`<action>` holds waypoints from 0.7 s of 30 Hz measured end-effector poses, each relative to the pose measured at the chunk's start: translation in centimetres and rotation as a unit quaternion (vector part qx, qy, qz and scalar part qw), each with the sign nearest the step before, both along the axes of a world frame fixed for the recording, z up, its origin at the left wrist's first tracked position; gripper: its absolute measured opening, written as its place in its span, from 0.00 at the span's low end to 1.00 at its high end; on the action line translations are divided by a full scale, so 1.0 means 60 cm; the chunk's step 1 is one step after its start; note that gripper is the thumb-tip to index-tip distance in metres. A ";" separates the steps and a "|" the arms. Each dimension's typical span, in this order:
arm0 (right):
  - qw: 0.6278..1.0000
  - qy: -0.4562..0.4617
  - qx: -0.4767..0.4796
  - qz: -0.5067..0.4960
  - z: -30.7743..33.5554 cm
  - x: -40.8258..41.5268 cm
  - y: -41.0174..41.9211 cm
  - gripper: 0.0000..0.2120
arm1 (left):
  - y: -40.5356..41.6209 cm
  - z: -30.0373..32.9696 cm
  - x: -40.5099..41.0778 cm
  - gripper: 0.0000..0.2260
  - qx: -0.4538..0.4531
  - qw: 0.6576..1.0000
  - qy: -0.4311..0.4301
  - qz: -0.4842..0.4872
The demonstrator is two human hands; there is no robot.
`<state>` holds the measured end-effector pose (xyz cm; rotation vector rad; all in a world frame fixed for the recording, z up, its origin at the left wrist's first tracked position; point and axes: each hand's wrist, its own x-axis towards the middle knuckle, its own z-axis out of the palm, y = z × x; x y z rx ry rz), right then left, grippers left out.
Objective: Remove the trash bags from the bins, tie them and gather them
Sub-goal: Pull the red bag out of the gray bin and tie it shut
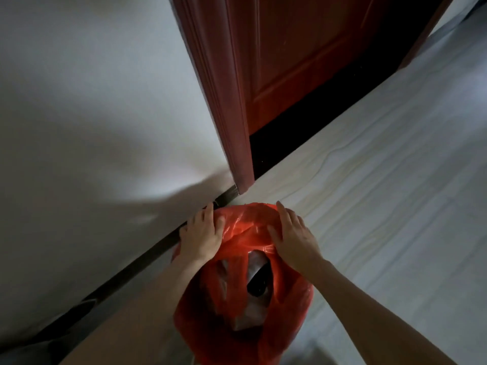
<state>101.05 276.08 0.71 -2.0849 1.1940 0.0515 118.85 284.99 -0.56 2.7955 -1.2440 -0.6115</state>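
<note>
A red plastic trash bag (245, 306) stands on the floor at bottom centre, its mouth open, with pale and dark rubbish showing inside. Its far rim is folded over. My left hand (201, 235) grips the left side of that rim, thumb pressed onto the plastic. On the right side of the rim rests my right hand (292, 233), fingers stretched forward and thumb on the plastic. No bin is visible around the bag; its base is out of frame.
A white wall (92, 114) with a dark skirting board (147, 259) runs along the left, close to the bag. A red-brown door (284, 61) and its frame stand ahead. Pale tiled floor (382, 193) extends to the right.
</note>
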 end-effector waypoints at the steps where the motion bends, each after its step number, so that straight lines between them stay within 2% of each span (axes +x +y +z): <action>1: 1.000 0.004 0.003 -0.001 -0.019 0.005 -0.004 0.25 | -0.008 -0.019 0.003 0.21 -0.025 0.999 -0.038 -0.021; 4: 1.000 -0.009 -0.011 -0.025 -0.046 0.006 -0.012 0.19 | -0.026 -0.046 0.003 0.19 -0.133 0.979 -0.125 -0.090; 10: 0.989 -0.019 -0.104 -0.104 -0.049 -0.046 -0.012 0.21 | -0.108 -0.042 -0.018 0.16 -0.267 0.937 -0.120 -0.191; 14: 0.973 0.005 -0.138 -0.186 -0.042 -0.095 -0.020 0.19 | -0.157 -0.023 -0.074 0.14 -0.290 0.921 -0.093 -0.242; 18: 0.953 0.034 -0.160 -0.255 -0.025 -0.146 -0.023 0.15 | -0.159 -0.005 -0.137 0.03 -0.299 0.902 -0.063 -0.307; 21: 0.955 0.045 -0.177 -0.232 -0.006 -0.175 -0.017 0.15 | -0.127 0.014 -0.168 0.07 -0.298 0.901 -0.055 -0.311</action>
